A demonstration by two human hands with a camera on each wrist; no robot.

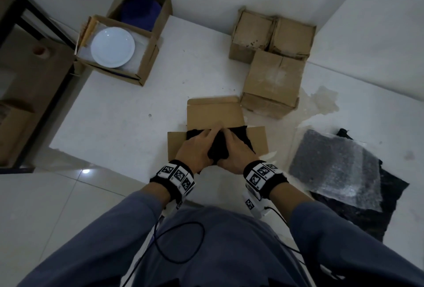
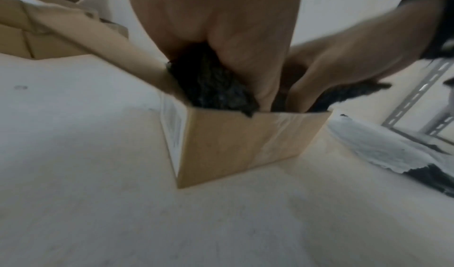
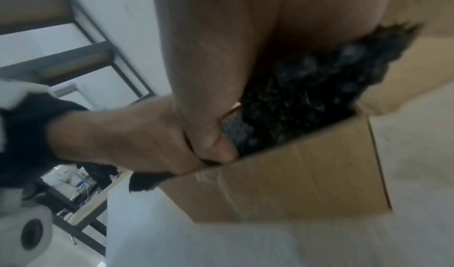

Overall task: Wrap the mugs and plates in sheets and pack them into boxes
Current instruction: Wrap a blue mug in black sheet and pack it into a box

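An open cardboard box stands on the white table in front of me, its far flap raised. A bundle wrapped in a black sheet sits in its opening. What is inside the wrap is hidden. My left hand grips the bundle's left side and my right hand grips its right side, thumbs toward me. In the left wrist view the left hand covers the black bundle at the box rim. In the right wrist view the right hand holds the bundle in the box.
A white plate lies in an open box at the far left, with a blue item in the box behind it. Three closed boxes stand at the far right. Bubble wrap lies on black sheets to my right.
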